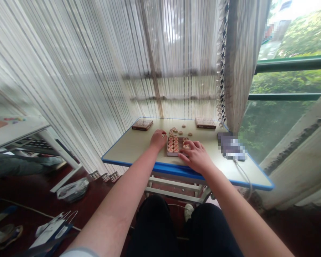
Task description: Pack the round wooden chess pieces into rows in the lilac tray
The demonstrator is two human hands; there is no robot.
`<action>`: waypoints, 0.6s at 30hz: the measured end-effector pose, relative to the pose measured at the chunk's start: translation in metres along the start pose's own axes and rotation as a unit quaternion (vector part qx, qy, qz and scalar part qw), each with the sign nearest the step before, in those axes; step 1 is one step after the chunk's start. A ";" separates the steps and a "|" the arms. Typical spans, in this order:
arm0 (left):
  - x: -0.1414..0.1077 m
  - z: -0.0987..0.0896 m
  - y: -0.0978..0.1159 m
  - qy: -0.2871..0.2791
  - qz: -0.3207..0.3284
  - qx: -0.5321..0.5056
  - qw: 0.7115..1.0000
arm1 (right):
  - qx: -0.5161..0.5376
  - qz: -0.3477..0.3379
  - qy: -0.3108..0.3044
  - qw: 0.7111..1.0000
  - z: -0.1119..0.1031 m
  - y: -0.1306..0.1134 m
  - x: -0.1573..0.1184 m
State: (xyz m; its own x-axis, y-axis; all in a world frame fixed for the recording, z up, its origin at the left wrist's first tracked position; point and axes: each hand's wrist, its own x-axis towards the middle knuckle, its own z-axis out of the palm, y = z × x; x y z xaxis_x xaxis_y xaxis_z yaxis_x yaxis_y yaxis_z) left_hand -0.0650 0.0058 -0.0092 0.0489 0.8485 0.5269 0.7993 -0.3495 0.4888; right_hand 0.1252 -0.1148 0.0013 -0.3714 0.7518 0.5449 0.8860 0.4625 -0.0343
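Note:
An open box stands near the front edge of the table, with round wooden pieces marked in red lined up in its left part. At the box's right side, my right hand reaches over the rim with its fingers spread, touching or close to a piece. Just left of the box is my left hand, its fingers curved and partly apart, with nothing visible in them. Several loose pieces lie behind the box, some of them close together.
Flat boxes lie at the back left and back right of the blue-edged table. A blurred device with a cable is at the right. Another table with part of a person's arm is at far left.

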 end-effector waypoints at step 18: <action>0.002 0.001 -0.001 -0.003 0.012 0.010 1.000 | -0.018 0.014 0.009 1.000 0.002 0.001 0.000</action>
State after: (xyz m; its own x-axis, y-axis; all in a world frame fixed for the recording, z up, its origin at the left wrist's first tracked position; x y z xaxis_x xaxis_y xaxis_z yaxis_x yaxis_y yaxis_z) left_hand -0.0649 0.0078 -0.0091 0.0721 0.8428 0.5334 0.8092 -0.3621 0.4627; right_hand 0.1254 -0.1134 0.0001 -0.3416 0.7550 0.5597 0.9051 0.4246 -0.0204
